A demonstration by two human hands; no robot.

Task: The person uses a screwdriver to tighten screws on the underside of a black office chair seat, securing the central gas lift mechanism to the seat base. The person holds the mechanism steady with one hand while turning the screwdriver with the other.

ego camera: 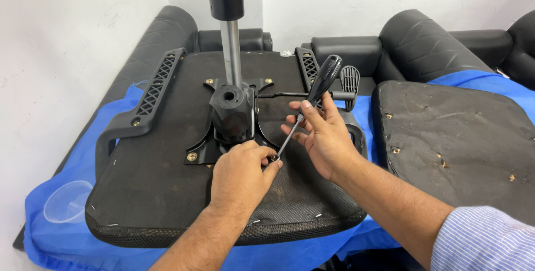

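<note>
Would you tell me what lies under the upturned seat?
A blue sheet spreads under the seat, over black padded cushions. A clear cup rests on the sheet beside it. Anything directly beneath the seat is hidden.

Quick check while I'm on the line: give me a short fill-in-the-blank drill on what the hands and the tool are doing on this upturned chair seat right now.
1. The right hand holds a ____ with a black handle.
2. The left hand pinches at the tool's ____, at the seat underside.
3. The black mechanism plate carries a gas cylinder that stands ____.
4. A clear plastic cup lies on the ____ sheet.

Missing words: screwdriver; tip; upright; blue
</note>
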